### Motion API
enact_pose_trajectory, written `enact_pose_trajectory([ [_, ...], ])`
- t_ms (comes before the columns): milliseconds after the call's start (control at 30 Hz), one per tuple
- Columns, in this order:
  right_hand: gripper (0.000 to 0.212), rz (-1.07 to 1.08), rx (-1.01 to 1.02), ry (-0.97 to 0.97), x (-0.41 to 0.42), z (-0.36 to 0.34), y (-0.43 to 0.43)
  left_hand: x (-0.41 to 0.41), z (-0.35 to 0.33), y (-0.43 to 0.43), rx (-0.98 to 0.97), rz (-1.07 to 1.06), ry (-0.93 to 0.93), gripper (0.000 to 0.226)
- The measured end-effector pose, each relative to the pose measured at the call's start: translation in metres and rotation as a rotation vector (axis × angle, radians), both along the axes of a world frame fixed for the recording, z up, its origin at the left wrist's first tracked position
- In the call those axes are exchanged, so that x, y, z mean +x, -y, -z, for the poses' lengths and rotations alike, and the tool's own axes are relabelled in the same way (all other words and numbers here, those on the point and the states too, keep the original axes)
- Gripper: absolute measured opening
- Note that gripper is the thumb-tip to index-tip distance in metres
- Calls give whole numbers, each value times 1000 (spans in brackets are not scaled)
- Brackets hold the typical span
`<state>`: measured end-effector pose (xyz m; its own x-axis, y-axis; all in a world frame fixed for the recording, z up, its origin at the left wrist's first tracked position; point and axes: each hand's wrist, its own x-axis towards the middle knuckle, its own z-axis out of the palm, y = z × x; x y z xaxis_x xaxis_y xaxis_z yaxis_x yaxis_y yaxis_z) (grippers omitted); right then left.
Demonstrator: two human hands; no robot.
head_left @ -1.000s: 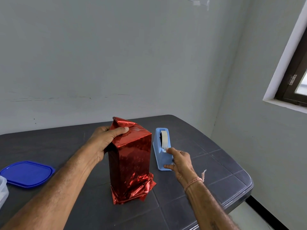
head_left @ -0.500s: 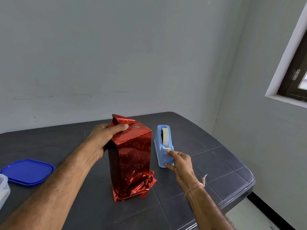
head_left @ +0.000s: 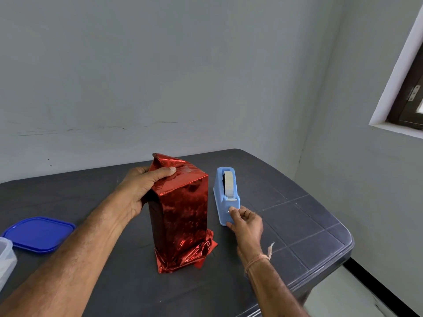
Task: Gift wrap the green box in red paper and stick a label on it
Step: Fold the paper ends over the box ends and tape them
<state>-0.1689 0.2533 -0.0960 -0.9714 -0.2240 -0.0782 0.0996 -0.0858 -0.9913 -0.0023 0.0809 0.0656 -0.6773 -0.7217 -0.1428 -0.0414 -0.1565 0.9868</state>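
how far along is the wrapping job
Done: red paper covers every visible side. In hand: left hand pins the top fold while right hand pinches at the tape dispenser. Left: tape the top, tidy the crumpled bottom end, add a label; none visible.

Your left hand [head_left: 142, 191] grips the box [head_left: 183, 209] near its top from the left, thumb [head_left: 165, 172] laid flat across the top edge, the fingers behind it out of sight. That forearm runs in from the lower left. Your right hand [head_left: 248, 223] sits lower, fingers curled, index tip and thumb against the front of the dispenser [head_left: 225, 195] (whether they pinch anything is unclear). A thread [head_left: 256, 260] circles that wrist.
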Motion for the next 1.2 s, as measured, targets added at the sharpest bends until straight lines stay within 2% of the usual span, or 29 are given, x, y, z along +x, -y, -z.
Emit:
enact_pose_trajectory([
  [167,22,-8,80,-35,5,13,-8,0,2,2,-3,2,1,62],
  [300,20,-24,-20,-53,22,-8,-24,-1,3,2,22,0,-5,60],
  [400,39,-113,-125,-250,36,-56,-30,-1,2,0,31,-27,-17,40],
  [500,21,-305,-155,-451,51,-118,-28,0,2,-3,23,-58,-24,27],
  [567,11,-481,-113,-549,61,-153,-23,2,0,-4,-8,-43,4,27],
  [700,9,-743,86,-677,64,-186,-1,10,-5,0,-58,14,61,39],
  [767,7,-794,164,-711,59,-193,8,12,-6,2,-67,30,69,39],
  [933,9,-905,340,-718,55,-204,20,10,-5,2,-41,37,36,14],
  [1200,8,-975,403,-662,56,-209,28,10,-2,1,7,37,18,31],
])
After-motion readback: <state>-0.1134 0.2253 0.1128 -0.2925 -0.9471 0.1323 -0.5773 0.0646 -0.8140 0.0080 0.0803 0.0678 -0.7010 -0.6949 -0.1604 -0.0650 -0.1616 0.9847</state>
